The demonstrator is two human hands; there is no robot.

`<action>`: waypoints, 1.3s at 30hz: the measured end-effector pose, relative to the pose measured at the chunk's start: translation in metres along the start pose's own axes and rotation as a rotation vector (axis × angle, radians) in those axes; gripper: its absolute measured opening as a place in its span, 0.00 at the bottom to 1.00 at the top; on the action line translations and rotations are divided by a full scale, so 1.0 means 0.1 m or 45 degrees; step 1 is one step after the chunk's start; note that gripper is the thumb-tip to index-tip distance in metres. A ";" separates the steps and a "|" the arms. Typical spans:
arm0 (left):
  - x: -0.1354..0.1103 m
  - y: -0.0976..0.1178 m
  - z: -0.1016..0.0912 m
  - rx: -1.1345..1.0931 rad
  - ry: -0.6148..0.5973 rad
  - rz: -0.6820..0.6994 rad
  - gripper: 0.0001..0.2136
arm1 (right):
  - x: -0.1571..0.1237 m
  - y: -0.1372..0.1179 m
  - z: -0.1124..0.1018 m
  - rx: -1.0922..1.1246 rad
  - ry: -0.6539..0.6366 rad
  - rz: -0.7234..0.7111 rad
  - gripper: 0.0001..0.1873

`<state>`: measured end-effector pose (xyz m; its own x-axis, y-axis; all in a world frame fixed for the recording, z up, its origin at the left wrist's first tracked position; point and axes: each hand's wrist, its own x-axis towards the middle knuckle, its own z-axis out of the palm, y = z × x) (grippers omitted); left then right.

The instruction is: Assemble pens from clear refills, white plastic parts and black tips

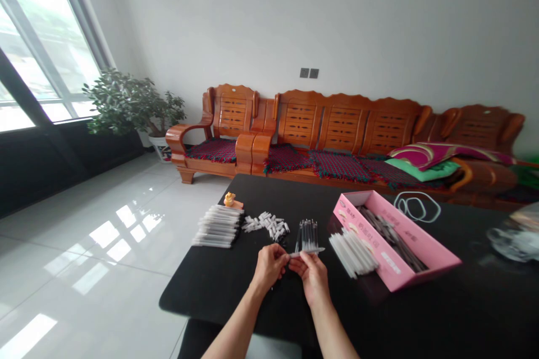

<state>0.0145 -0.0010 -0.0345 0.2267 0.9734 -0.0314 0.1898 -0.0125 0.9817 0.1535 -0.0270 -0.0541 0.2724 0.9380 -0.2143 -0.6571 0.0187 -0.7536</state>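
Between my two hands, level above the black table, is a slim whitish pen (315, 250). My left hand (269, 265) pinches its left end, and my right hand (310, 276) grips it nearer the right, where a pointed tip sticks out. Just beyond lies a row of dark pen refills (308, 233). White caps (269, 224) are scattered to the left of the refills, with small black pieces (280, 240) beside them. A stack of pale pens (219, 226) lies at the far left. Right of my right hand is a pile of translucent white pen barrels (352, 252).
A pink box (438, 262) holding dark sticks stands on the table (269, 320) at right. Pale loops (421, 202) lie behind it, and a clear plastic bag (514, 235) is farther right. A small orange figurine (229, 198) stands at the back left. Wooden sofas (298, 123) line the wall.
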 end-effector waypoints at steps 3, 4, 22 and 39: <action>-0.05 0.03 0.01 0.046 0.011 0.049 0.07 | 0.00 0.00 0.00 0.003 0.009 0.007 0.18; -0.06 0.04 0.01 0.060 0.016 0.068 0.07 | 0.01 0.00 0.00 0.005 0.012 0.013 0.19; 0.67 -0.13 -0.34 0.788 0.423 0.087 0.06 | -0.08 -0.01 0.02 -0.051 -0.004 -0.024 0.18; 0.41 -0.15 -0.34 1.148 0.324 0.098 0.13 | -0.14 -0.03 0.08 -0.148 -0.044 0.025 0.17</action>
<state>-0.0118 0.0467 -0.0438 0.0737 0.9820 0.1742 0.8755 -0.1474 0.4602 0.1457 -0.0378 -0.0440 0.2349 0.9492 -0.2094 -0.5757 -0.0377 -0.8168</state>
